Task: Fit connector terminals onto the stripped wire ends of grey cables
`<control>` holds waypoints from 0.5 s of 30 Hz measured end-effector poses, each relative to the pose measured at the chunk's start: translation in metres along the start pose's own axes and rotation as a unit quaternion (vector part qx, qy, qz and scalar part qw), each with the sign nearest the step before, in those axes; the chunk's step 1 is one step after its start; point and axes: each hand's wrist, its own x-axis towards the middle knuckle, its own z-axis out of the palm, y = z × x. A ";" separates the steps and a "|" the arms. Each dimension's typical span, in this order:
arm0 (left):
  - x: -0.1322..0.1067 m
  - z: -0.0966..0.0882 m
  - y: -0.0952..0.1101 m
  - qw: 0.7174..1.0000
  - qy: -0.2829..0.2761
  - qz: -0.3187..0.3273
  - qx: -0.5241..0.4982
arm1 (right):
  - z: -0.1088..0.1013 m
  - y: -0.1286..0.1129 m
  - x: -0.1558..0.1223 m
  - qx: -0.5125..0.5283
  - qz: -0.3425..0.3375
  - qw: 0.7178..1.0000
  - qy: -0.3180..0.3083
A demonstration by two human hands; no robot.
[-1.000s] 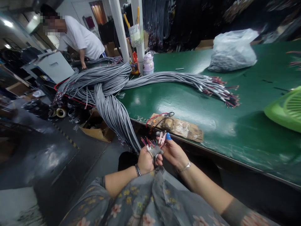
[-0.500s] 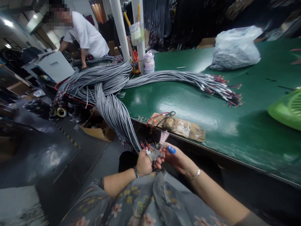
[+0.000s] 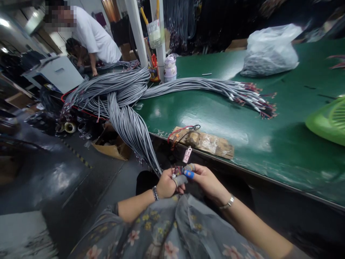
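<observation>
My left hand [image 3: 166,184] is closed around the end of a grey cable bundle [image 3: 134,129], which runs down to it off the bench. Thin coloured wire ends [image 3: 178,170] stick out above its fingers. My right hand [image 3: 205,178] is closed in a pinch at these wire ends, close beside the left. Its thumb has a blue wrap [image 3: 189,174], and greyish covers sit on fingers of both hands. Just beyond the hands is a small pink-white tag [image 3: 187,154]; what it is attached to cannot be made out.
On the green bench [image 3: 215,108] lie more grey cables with stripped ends [image 3: 253,97], a wooden board [image 3: 207,142] at the front edge, a plastic bag [image 3: 269,52] and a green basket [image 3: 329,120]. A co-worker [image 3: 94,34] leans over the far left end. A cardboard box [image 3: 111,142] stands below.
My right hand has turned and moved slightly up, its thumb now over the wire ends. The tag, blurred before, now shows sharply. The co-worker has leaned a little further left.
</observation>
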 end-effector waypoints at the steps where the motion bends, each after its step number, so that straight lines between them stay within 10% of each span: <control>1: 0.001 0.000 -0.001 1.000 0.013 0.000 -0.017 | 0.002 0.001 -0.001 0.015 0.003 1.000 -0.001; 15: 0.006 0.006 -0.004 0.984 0.123 0.023 -0.128 | 0.014 0.011 -0.001 0.134 -0.011 0.990 -0.040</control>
